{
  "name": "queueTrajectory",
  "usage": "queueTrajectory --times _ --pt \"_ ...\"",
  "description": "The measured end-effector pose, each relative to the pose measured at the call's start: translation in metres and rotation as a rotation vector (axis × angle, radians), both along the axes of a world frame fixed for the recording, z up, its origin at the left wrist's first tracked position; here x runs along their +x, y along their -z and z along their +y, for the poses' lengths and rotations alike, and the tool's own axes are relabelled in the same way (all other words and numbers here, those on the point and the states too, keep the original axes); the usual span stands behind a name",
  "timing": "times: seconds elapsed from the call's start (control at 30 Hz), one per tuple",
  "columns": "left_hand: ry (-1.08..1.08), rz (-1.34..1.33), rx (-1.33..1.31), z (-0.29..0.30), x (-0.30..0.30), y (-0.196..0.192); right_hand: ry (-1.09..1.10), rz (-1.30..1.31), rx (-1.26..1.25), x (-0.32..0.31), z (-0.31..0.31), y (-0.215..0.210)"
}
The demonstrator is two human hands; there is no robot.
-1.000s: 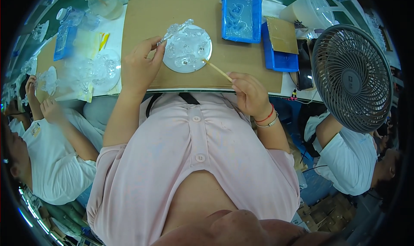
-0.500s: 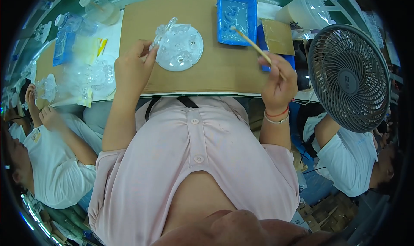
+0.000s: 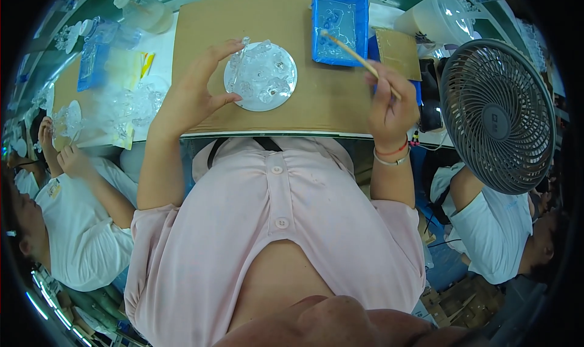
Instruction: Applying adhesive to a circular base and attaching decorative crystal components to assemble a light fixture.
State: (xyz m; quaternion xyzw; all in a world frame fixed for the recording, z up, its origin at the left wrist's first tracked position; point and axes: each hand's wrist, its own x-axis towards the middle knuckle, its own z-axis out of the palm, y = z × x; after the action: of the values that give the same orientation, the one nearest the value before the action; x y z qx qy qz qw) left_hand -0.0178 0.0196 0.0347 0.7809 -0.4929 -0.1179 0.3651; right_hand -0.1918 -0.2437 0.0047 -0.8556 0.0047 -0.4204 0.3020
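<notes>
A round white disc bearing several clear, glassy pieces lies on the brown cardboard. My left hand is open at the disc's left edge, thumb and fingers spread wide apart. Between them a long clear piece stands along that edge; whether the fingertips touch it I cannot tell. In my right hand, closed fingers hold a thin wooden stick that slants up to the left. Its pale tip is over the left part of a blue tray with bluish, shiny contents.
Brown cardboard covers the table before me. A grey fan stands at right, near a translucent bucket. Bottles and a blue box are at left. Co-workers sit on both sides; the left one's hand works at clear pieces.
My left hand has gone from a pinch on a clear piece to a wide spread beside the disc. My right hand still holds the stick over the tray, slightly shifted.
</notes>
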Motion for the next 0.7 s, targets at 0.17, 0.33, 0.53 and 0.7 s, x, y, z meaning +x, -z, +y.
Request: queueTrajectory --times 0.17,0.33,0.53,0.7 --pt "0.029 0.076 -0.004 0.001 0.008 0.003 -0.159 0.085 0.228 -0.034 0.024 0.007" --pt "0.074 0.119 -0.004 -0.002 0.015 0.004 -0.161 0.149 0.285 -0.027 0.036 0.029" --pt "0.095 0.144 -0.020 0.000 0.016 0.010 -0.146 0.231 0.272 -0.020 0.033 0.032" --pt "0.098 0.154 -0.032 -0.004 0.017 0.010 -0.099 0.169 0.198 -0.002 0.026 0.036"
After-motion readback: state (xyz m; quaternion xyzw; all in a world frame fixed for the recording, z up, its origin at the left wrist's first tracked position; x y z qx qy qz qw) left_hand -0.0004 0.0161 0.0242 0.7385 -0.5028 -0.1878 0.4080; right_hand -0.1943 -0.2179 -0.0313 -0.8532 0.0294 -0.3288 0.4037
